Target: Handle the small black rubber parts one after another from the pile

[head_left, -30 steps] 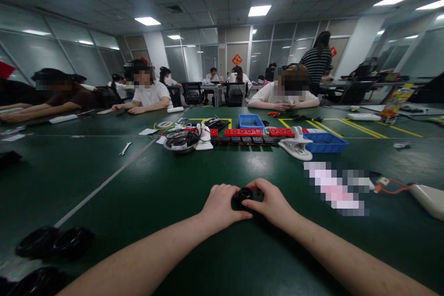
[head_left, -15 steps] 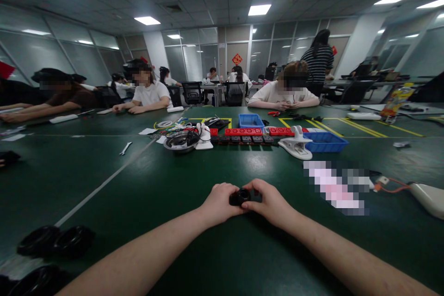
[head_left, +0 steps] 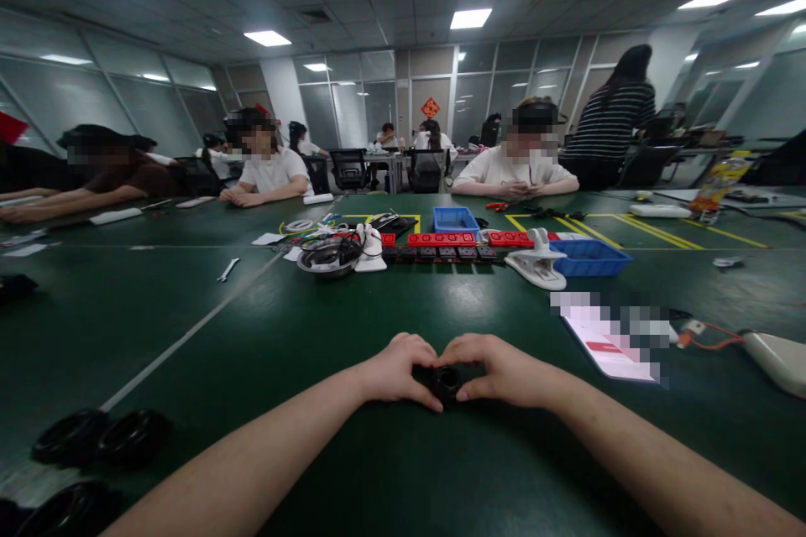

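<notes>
A small black round part with a hole in its middle (head_left: 447, 384) is on or just above the green table, between my hands. My left hand (head_left: 398, 369) curves around its left side, thumb tip in front and fingertips behind. From the right, my right hand (head_left: 507, 371) grips it with the thumb at its near side and the fingers bent over the far side. The fingertips of both hands meet behind the part and partly hide it. Several larger black rings (head_left: 70, 435) lie at the lower left, beside my left forearm.
A phone (head_left: 608, 348) and a white power bank (head_left: 777, 359) with an orange cable lie to the right. Across the middle are red socket strips (head_left: 441, 239), a white clamp (head_left: 540, 262), blue bins (head_left: 592, 258) and a metal bowl (head_left: 327, 258). A wrench (head_left: 228, 269) lies left. Several people sit around.
Both hands and the black part have come slightly nearer to me. My right fingers now reach further over the part. In the background, the person in stripes has moved right.
</notes>
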Motion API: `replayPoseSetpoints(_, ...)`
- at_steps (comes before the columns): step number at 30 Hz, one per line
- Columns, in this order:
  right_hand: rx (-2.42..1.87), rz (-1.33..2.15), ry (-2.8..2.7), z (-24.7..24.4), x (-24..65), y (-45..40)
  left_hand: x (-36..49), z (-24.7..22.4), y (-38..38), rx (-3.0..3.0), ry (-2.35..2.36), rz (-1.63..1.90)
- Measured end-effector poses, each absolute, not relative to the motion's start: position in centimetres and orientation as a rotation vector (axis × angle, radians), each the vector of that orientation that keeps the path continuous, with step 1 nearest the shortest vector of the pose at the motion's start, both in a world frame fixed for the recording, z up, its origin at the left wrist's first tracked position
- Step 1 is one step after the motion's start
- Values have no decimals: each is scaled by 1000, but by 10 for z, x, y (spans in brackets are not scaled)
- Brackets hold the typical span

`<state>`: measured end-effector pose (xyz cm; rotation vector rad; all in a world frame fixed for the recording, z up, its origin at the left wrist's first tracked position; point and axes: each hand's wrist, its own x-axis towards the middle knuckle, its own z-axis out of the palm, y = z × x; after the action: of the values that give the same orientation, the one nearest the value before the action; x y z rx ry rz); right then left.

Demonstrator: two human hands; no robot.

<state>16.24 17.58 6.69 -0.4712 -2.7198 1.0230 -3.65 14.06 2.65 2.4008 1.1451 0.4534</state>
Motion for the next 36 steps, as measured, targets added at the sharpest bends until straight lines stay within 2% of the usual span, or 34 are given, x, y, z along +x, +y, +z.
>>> replayPoseSetpoints(7,-652,1071,-2644,60,165,181,-31,23,138,2308,1264,589)
replayPoseSetpoints(13,-995,812,-2430,45,159,179,-30,21,136,2137,1425,769)
replayPoseSetpoints(22,-893,770,-2418,40,156,175,-23,28,128,2135,1589,776)
replayPoseSetpoints(36,-1025,687,-2312,35,144,159,-15,22,126,2234,1782,644)
